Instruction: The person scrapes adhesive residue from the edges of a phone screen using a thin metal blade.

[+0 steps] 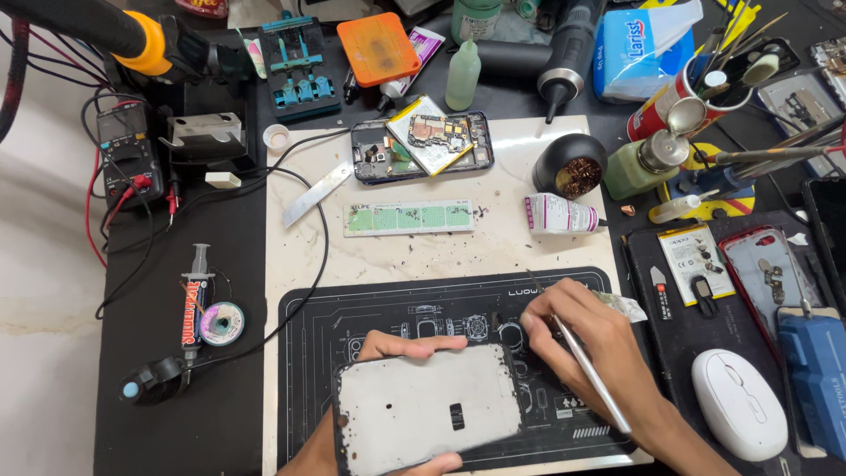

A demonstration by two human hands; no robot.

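My left hand (401,348) grips a phone frame (427,407) with its pale grey back side up, fingers over the top edge and thumb under the bottom edge. It rests on a black repair mat (304,379). My right hand (595,339) holds thin metal tweezers (589,366), with their tip at the frame's upper right corner. A crumpled wipe (621,304) sits tucked behind the right hand's fingers.
An opened phone with a circuit board (423,145) lies at the back of the white slab. Nearby are a green parts strip (408,217), a metal blade (315,194), a small bottle (561,214), a brass-wool tip cleaner (573,167), a multimeter (126,159) and a white mouse (738,401).
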